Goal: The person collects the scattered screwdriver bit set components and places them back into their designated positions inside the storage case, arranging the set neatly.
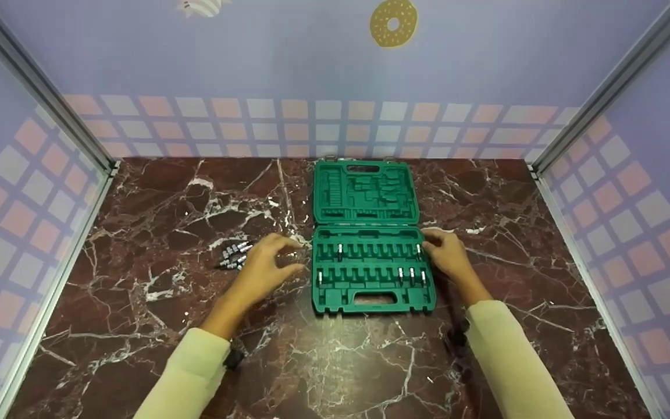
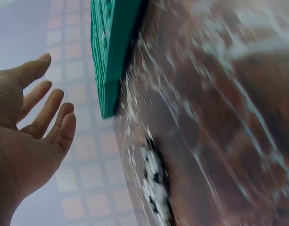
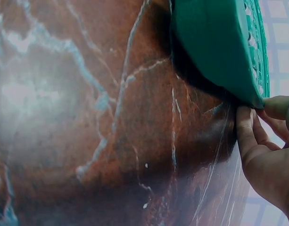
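A green plastic socket case (image 1: 335,304) lies unfolded on the table, its lid part toward the back wall. Several metal sockets (image 1: 412,276) stand in slots of the near half; other slots hold nothing. My left hand (image 1: 262,265) hovers left of the case, thumb and fingers spread with nothing between them. Beside and partly behind it lies a pile of loose sockets (image 1: 233,254), blurred in the left wrist view. At the case's right edge, my right hand (image 1: 448,254) pinches the rim with thumb and fingers (image 3: 246,125).
The table (image 1: 137,326) has a dark red marbled top with white veins. A patterned back wall (image 1: 265,70) stands close behind the case lid. Side walls with metal edge strips (image 1: 50,99) flank the table left and right.
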Motion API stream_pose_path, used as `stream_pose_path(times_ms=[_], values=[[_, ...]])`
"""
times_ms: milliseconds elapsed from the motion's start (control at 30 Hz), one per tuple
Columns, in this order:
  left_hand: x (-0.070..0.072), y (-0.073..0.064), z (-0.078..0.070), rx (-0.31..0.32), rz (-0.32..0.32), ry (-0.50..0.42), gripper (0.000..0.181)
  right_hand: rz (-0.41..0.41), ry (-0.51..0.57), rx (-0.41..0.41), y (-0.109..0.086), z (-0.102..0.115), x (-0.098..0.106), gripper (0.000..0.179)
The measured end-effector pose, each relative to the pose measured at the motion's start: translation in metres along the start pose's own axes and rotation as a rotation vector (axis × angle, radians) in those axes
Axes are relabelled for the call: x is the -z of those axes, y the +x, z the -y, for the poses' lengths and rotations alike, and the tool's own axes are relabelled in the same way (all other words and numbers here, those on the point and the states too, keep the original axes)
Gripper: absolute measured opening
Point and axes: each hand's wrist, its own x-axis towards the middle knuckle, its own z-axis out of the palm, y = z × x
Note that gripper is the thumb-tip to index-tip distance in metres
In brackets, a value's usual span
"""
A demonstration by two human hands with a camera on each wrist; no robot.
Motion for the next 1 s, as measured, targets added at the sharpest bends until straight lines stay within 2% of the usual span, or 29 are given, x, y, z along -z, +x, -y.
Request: stream_pose_path(times_ms=[333, 667, 1000], values=[[0.025, -0.011, 0.032, -0.024, -0.033, 0.064, 0.043, 0.002, 0.006, 0.001, 0.000, 0.000, 0.000, 0.034], [0.045, -0.020, 0.061, 0.017, -0.056, 0.155, 0.045, 0.013, 0.019, -0.020, 0.001, 0.000, 0.000, 0.034], [0.059, -0.032, 0.084, 0.100, -0.045, 0.197, 0.043, 0.023, 0.022, -0.018, 0.000, 0.000, -0.001, 0.036]])
